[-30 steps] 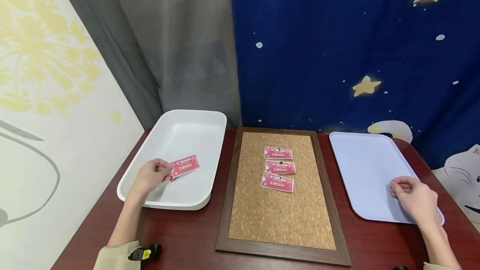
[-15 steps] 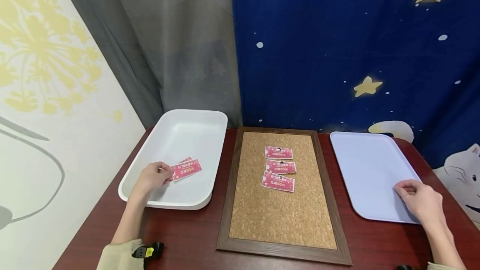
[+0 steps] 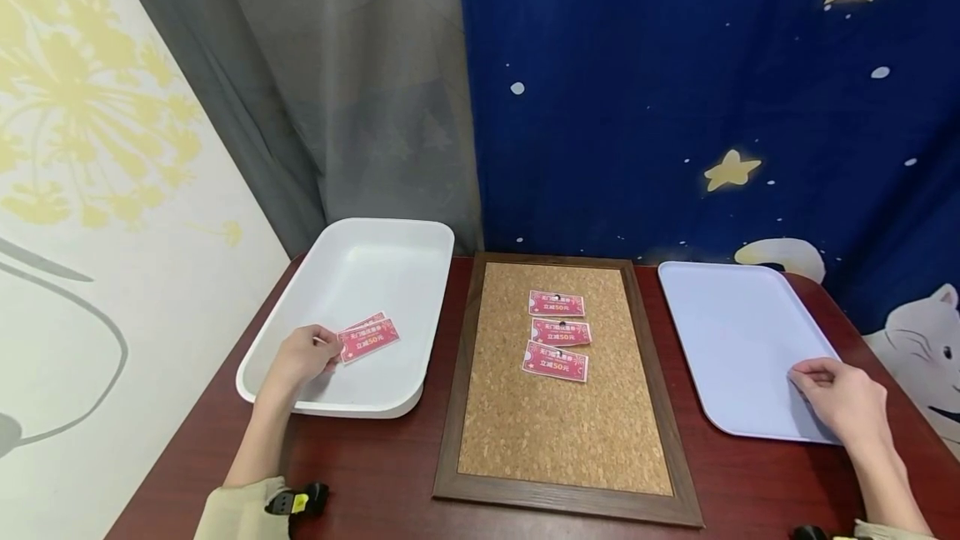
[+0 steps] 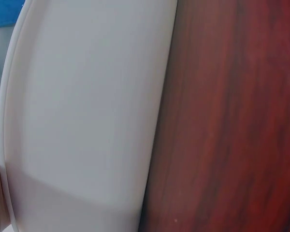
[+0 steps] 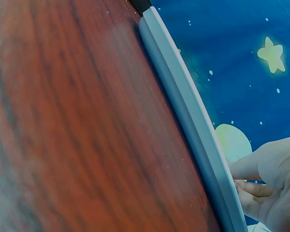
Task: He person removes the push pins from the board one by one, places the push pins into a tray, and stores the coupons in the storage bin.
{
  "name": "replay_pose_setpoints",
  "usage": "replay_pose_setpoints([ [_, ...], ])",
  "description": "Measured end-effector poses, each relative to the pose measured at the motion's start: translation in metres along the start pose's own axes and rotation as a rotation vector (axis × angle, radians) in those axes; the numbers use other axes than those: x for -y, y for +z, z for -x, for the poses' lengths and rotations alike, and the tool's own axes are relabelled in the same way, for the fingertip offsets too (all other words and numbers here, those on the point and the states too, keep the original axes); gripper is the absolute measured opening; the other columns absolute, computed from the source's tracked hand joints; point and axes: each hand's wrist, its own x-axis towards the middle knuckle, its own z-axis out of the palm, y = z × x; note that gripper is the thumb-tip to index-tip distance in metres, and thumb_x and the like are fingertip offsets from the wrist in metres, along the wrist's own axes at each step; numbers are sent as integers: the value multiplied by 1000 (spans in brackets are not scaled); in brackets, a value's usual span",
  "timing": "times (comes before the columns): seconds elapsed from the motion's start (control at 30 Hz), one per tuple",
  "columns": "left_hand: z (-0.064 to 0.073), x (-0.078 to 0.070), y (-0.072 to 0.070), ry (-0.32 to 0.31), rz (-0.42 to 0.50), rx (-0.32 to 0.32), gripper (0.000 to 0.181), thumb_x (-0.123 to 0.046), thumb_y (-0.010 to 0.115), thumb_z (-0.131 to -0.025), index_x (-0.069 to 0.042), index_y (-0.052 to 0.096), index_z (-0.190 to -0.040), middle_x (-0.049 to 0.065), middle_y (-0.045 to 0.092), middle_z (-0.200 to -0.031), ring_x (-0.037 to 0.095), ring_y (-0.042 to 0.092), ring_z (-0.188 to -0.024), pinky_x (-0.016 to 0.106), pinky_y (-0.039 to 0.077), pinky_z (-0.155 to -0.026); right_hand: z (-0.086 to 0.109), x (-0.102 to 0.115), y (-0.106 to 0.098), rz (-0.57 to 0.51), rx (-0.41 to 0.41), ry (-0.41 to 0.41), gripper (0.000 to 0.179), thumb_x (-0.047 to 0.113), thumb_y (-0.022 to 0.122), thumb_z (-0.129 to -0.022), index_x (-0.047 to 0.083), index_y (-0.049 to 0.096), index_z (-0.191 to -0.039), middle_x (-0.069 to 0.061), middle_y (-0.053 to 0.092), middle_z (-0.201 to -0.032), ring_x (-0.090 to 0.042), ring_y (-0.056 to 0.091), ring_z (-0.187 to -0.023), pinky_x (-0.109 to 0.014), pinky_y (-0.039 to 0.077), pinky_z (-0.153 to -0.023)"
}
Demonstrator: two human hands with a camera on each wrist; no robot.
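In the head view my left hand (image 3: 306,354) is over the white bin (image 3: 405,257) and pinches the left end of a pink coupon (image 3: 369,342). Behind its upper edge a second pink coupon (image 3: 378,317) peeks out; I cannot tell whether it is held or lies in the bin. My right hand (image 3: 843,398) is at the right side of the pale lavender tray (image 3: 720,315), fingers curled with thumb and forefinger together. Whether something small is between them is hidden. In the right wrist view that hand (image 5: 275,183) shows beyond the tray's rim.
Between bin and tray lies a framed cork board (image 3: 562,448). Black pins hold an upper coupon (image 3: 556,304), a middle coupon (image 3: 561,332) and a lower coupon (image 3: 555,362) on it. All stand on a dark red wooden table (image 3: 360,473) before a blue curtain (image 3: 600,107).
The coupon in my left hand has shifted slightly, and the second coupon now shows behind it. My right hand has moved a little to the right, its thumb and forefinger now pointing left.
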Motion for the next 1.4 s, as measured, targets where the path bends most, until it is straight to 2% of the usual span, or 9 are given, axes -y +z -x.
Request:
replay_pose_setpoints([
  [0.27, -1, -1, 0, 1, -1, -9, 21, -10, 58, -99, 10, 57, -103, 13, 64, -77, 17, 61, -66, 29, 47, -60, 0, -3, -2, 3, 3, 20, 21, 9, 68, -93, -12, 69, -94, -24, 70, -80, -44, 64, -79, -56, 39, -73],
  [0.37, -2, -1, 0, 2, -3, -17, 23, -12, 58, -100, 10, 55, -106, 14, 64, -78, 18, 62, -67, 29, 46, -60, 0, -3, -3, 6, 9, 36, 22, 10, 67, -94, -12, 69, -95, -25, 70, -81, -41, 64, -77, -53, 39, -71],
  [0.57, -2, -1, 0, 17, -30, -61, 28, -16, 57, -99, 8, 54, -113, 18, 63, -89, 24, 58, -77, 31, 44, -64, 2, -2, -8, 2, 16, 53, 25, 13, 66, -95, -11, 69, -99, -22, 71, -82, -23, 62, -66, -42, 38, -66],
  [0.7, -2, -2, 0, 17, -38, -92, 30, -18, 56, -100, 7, 54, -118, 22, 61, -98, 28, 57, -84, 32, 44, -65, 3, 0, -10, -13, 0, 31, 24, 13, 67, -94, -11, 68, -100, -25, 71, -85, -29, 67, -70, -46, 40, -69],
  [0.83, -2, -1, 2, 59, -8, -107, 31, -18, 56, -101, 6, 55, -119, 21, 61, -103, 28, 58, -87, 31, 46, -65, 3, 4, -10, -25, -1, -5, 25, 13, 69, -93, -10, 69, -100, -26, 71, -87, -23, 67, -69, -45, 39, -69],
  [0.97, -3, 0, 2, 103, 36, -94, 30, -18, 57, -102, 5, 56, -121, 20, 62, -104, 27, 61, -86, 29, 48, -64, 3, 9, -10, -31, -13, -57, 24, 13, 69, -93, -9, 69, -101, -24, 72, -87, 8, 53, -63, -43, 36, -70],
  [1.07, -2, -1, 1, 132, 59, -81, 30, -18, 57, -102, 5, 56, -121, 19, 62, -106, 29, 62, -88, 28, 50, -65, 4, 14, -9, -47, -23, -90, 23, 13, 69, -92, -9, 70, -102, -24, 72, -88, 21, 41, -63, -41, 36, -71],
  [1.17, -2, -3, 0, 175, 86, -71, 29, -17, 58, -102, 5, 57, -121, 18, 62, -105, 28, 61, -89, 27, 51, -67, 5, 21, -8, -68, -28, -119, 23, 12, 70, -92, -8, 70, -103, -24, 72, -89, 24, 40, -65, -34, 36, -69],
  [1.4, 2, -13, 2, 278, 121, -30, 28, -16, 59, -102, 4, 59, -122, 13, 59, -100, 22, 55, -86, 27, 50, -72, 8, 39, -4, -106, -27, -179, 20, 10, 71, -91, -7, 70, -102, -20, 72, -87, 18, 48, -65, -16, 38, -60],
])
